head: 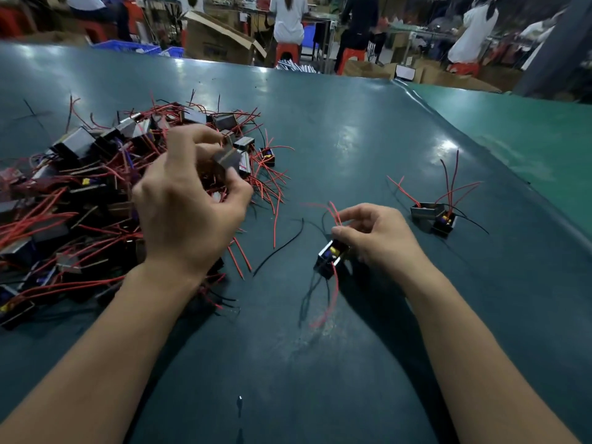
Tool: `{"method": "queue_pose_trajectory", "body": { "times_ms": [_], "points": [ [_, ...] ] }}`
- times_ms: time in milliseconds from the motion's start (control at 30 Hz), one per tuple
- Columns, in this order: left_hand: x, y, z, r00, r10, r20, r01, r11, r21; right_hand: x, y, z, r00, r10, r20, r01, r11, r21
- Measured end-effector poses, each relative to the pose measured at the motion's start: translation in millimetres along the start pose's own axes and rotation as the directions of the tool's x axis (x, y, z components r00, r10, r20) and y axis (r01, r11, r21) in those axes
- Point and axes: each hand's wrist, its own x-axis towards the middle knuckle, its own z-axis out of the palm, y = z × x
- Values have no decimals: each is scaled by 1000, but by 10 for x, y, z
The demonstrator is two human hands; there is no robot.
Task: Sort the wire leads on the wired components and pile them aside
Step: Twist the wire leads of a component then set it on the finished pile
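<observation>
I see the dark green table mat (336, 123), smooth and glossy, filling most of my view. At nine o'clock sprawls the big heap of unsorted components (80, 200): boxy black cores with dull metal frames, tangled in thin red and black leads. That heap is by far the larger share, so I judge the job barely begun. At three o'clock sits the small sorted pile (434, 217), only two units that I can count, touching each other, their leads standing upward. My left hand (189, 213) is over the heap's near edge, fingers curled around a blurred blocky component (229, 160). My right hand (378, 235), near centre, pinches the red leads (334, 209) of another component (330, 256), a small black frame with a yellow part inside, more wires trailing toward six o'clock.
</observation>
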Motion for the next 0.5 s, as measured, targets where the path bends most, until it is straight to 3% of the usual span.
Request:
{"method": "queue_pose_trajectory", "body": {
  "times_ms": [100, 167, 267, 333, 367, 433, 500],
  "points": [
    [-59, 44, 7, 955, 295, 31, -288, 947, -144, 18, 7, -22, 995, 26, -97, -16, 995, 102],
    [-80, 63, 28, 911, 401, 95, -370, 897, -244, 16, 26, -44, 991, 46, -122, -33, 993, 111],
    [-164, 149, 63, 834, 538, 124, -458, 800, -388, -8, 33, -32, 988, 28, -154, -31, 999, -13],
    [-234, 250, 113, 780, 617, 105, -537, 746, -393, -23, -5, -19, 981, -52, -187, 25, 989, -146],
    [-268, 294, 151, 764, 635, 109, -559, 738, -378, -26, -29, -16, 977, -79, -197, 53, 990, -131],
    [-314, 332, 226, 760, 631, 155, -546, 750, -374, -56, -103, -32, 987, -51, -152, 74, 986, 149],
    [-326, 295, 282, 757, 612, 229, -490, 764, -420, -108, -179, -80, 998, 3, 65, -32, 893, 448]
  ]
}}
